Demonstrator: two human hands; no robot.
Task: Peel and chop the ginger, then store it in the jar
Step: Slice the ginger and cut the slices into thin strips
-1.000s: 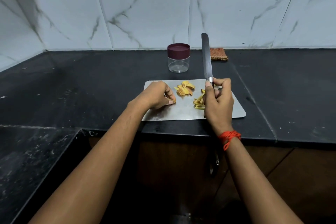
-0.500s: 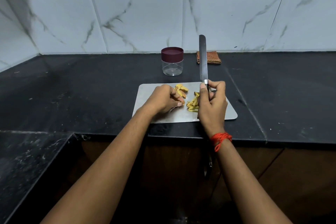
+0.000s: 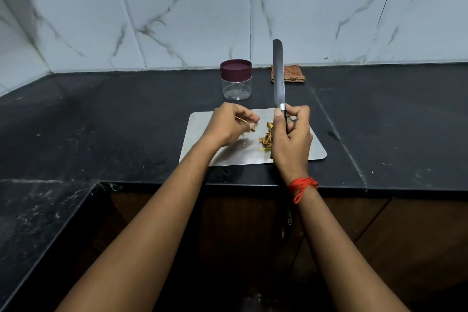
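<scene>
While both forearms reach out over the dark worktop (image 3: 101,122), my left grip (image 3: 229,127) is above the left half of the one steel board (image 3: 240,156), fingers curled in, thumb and fingertips pinching a single thin sliver of ginger (image 3: 241,120); whether more is tucked in the palm I cannot tell. Behind it, off the board toward the wall, stands one clear jar (image 3: 236,89) with its maroon lid (image 3: 236,70) on. Just right of my left grip, between the two grips, one small heap of ginger strips (image 3: 265,139) lies on the board, its right edge hidden behind my right grip (image 3: 291,142). That grip is clenched round the handle of the one knife (image 3: 278,71), thumb laid along the handle, blade pointing away from me toward the wall tiles. One red thread (image 3: 302,186) circles that wrist. Farther back and right, one folded checked cloth (image 3: 288,74) lies by the wall, its left edge behind the blade.
</scene>
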